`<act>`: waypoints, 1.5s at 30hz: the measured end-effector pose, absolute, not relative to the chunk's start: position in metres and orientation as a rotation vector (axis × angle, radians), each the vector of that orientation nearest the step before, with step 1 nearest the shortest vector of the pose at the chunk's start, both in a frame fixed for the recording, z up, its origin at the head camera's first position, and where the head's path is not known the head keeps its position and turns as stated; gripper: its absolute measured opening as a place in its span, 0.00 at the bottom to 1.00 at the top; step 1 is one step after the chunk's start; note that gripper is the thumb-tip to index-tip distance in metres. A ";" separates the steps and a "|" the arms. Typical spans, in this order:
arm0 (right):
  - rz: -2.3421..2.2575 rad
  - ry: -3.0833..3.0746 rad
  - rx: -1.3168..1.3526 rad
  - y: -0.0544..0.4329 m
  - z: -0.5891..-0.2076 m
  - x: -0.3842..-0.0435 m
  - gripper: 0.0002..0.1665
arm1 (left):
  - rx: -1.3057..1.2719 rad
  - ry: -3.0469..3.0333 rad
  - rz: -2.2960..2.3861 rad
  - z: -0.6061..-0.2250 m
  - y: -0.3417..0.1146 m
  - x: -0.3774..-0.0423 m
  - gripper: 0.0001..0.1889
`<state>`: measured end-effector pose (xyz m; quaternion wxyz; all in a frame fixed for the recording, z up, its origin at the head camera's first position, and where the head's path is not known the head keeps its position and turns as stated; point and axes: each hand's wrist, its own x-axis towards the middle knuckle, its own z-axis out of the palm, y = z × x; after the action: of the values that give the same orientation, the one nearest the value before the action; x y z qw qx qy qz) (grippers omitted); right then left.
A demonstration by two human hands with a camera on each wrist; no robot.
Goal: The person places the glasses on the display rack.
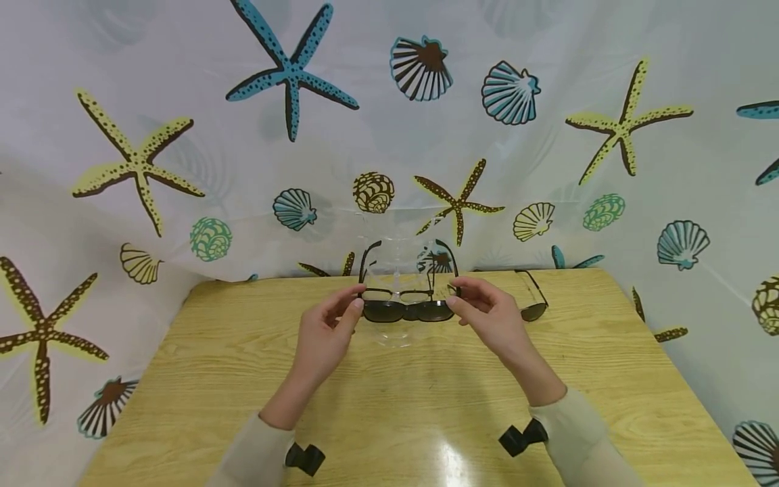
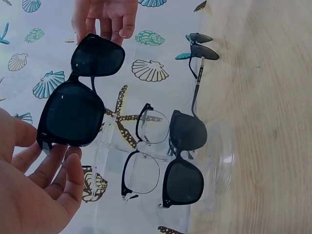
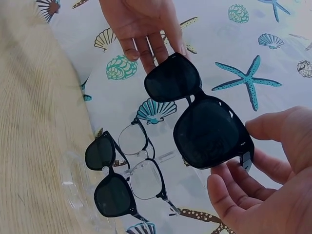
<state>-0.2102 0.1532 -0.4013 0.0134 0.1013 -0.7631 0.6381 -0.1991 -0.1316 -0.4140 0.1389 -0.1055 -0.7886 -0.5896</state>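
Both hands hold a pair of dark sunglasses (image 1: 383,311) by its two ends, lenses toward the person and arms unfolded away. My left hand (image 1: 325,328) pinches the left hinge end between thumb and fingers. The right hand (image 1: 494,318) grips the opposite end likewise. Beyond and below the held pair, a transparent display stand (image 2: 225,165) carries clear-lensed eyeglasses (image 2: 126,178) with dark upper rims and a second pair of sunglasses (image 3: 113,196). From the head view, the held pair overlaps the stand and mostly hides that second pair.
Another pair of sunglasses (image 1: 533,311) lies on the wooden table (image 1: 243,365) to the right, near the back edge. A white cloth (image 1: 365,149) printed with starfish and shells hangs behind the table and along its sides. Small black devices (image 1: 523,436) sit at both cuffs.
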 end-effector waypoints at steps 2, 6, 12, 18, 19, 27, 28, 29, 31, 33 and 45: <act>1.985 -2.377 0.325 0.151 -0.401 -0.212 0.24 | -0.309 -2.274 -1.697 -0.412 -0.133 -0.203 0.16; 1.984 -2.368 0.314 0.147 -0.402 -0.216 0.24 | -0.300 -2.257 -1.712 -0.409 -0.134 -0.208 0.16; 1.993 -2.347 0.304 0.142 -0.401 -0.222 0.24 | -0.302 -2.245 -1.718 -0.406 -0.134 -0.215 0.16; 2.009 -2.353 0.288 0.139 -0.400 -0.228 0.24 | -0.273 -2.269 -1.720 -0.404 -0.137 -0.221 0.16; 2.010 -2.352 0.284 0.139 -0.399 -0.229 0.24 | -0.268 -2.274 -1.720 -0.403 -0.138 -0.222 0.17; 2.030 -2.343 0.252 0.134 -0.397 -0.237 0.23 | -0.265 -2.301 -1.696 -0.399 -0.140 -0.231 0.17; 2.036 -2.343 0.251 0.134 -0.397 -0.238 0.23 | -0.266 -2.302 -1.692 -0.399 -0.140 -0.232 0.17; 2.041 -2.342 0.250 0.134 -0.397 -0.239 0.23 | -0.268 -2.304 -1.686 -0.399 -0.140 -0.233 0.17; 2.049 -2.340 0.247 0.133 -0.397 -0.240 0.24 | -0.268 -2.305 -1.676 -0.398 -0.141 -0.235 0.17; 2.050 -2.342 0.244 0.132 -0.397 -0.242 0.24 | -0.270 -2.306 -1.671 -0.399 -0.141 -0.237 0.17; 2.033 -2.368 0.214 0.128 -0.397 -0.253 0.25 | -0.250 -2.343 -1.649 -0.400 -0.142 -0.249 0.18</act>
<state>-0.2533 0.1279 -0.3969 0.0063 0.0684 -0.7570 0.6499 -0.2488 -0.1425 -0.4000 0.1324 -0.0861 -0.8075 -0.5683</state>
